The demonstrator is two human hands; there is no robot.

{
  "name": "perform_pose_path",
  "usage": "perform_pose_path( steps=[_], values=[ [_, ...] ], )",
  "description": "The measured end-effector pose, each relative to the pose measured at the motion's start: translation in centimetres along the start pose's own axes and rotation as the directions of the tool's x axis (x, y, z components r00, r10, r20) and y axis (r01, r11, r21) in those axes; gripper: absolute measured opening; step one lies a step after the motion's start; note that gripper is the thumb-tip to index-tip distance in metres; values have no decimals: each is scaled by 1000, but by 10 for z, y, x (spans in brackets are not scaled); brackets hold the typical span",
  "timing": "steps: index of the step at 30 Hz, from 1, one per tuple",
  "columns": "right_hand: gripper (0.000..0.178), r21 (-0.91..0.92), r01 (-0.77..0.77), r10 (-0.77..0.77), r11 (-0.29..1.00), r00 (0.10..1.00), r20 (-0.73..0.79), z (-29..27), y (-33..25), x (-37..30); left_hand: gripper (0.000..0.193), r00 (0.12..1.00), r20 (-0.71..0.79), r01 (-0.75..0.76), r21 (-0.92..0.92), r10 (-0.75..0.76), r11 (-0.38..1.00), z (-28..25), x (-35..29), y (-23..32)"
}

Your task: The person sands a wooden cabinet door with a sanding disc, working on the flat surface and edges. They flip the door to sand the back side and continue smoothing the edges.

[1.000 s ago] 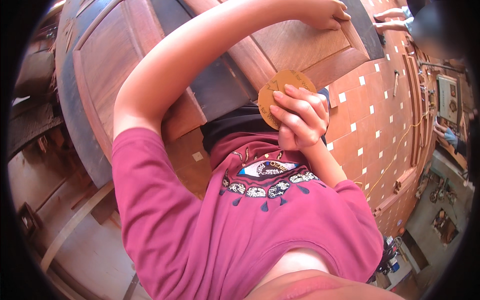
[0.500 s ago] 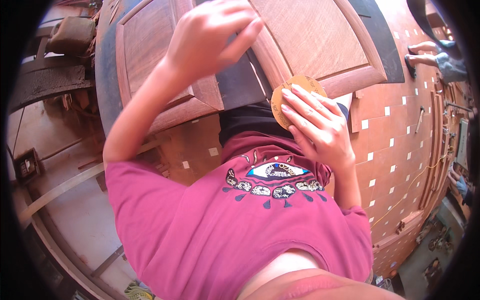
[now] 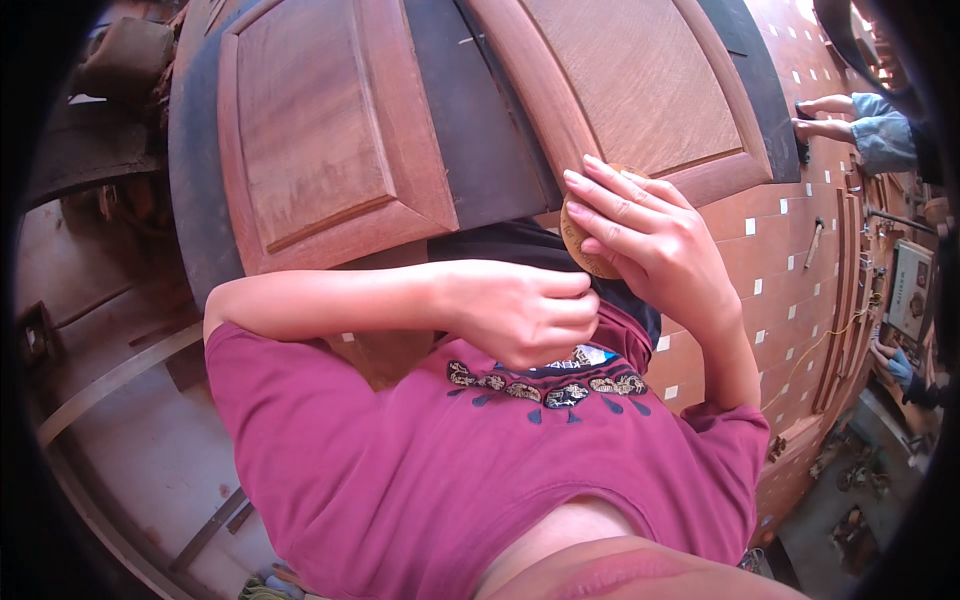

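On a dark table [image 3: 470, 130], two wooden panels [image 3: 310, 130] are lying along the near edge. Just off it, a left hand [image 3: 530, 315] is curling, its pinch impossible to tell, while a right hand [image 3: 662, 238], fingers flat, is holding a round tan disc [image 3: 577, 241], risking a drop from a loosening grip.

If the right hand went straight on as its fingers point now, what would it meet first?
The right hand would probably meet the right wooden panel's frame first, but depth is unclear; it might pass above.
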State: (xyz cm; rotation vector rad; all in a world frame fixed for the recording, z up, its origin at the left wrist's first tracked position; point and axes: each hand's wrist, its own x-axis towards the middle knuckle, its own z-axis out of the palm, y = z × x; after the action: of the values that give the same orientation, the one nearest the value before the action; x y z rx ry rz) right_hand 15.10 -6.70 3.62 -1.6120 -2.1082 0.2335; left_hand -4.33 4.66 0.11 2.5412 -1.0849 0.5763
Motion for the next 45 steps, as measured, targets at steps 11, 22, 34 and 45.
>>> perform_pose_path(
  steps=[11, 22, 34, 45],
  values=[
    [30, -189, -41, 23, 981, 995, -97, 3, 9, 16, 35, 993, -34, 111, 37, -110, 993, 17, -7, 1],
    [62, -501, 54, -27, 864, 998, 60, 21, 57, 99, 41, 966, 23, 256, 55, -257, 965, -4, 9, 3],
    [43, -698, 147, -232, 701, 972, -28, 33, 111, 259, 41, 943, -65, 330, 88, -325, 940, -3, 19, 9],
    [69, -385, -266, 316, 884, 946, 72, 73, 127, 316, 46, 935, 280, 221, 15, -216, 975, -10, 20, -7]
  ],
)
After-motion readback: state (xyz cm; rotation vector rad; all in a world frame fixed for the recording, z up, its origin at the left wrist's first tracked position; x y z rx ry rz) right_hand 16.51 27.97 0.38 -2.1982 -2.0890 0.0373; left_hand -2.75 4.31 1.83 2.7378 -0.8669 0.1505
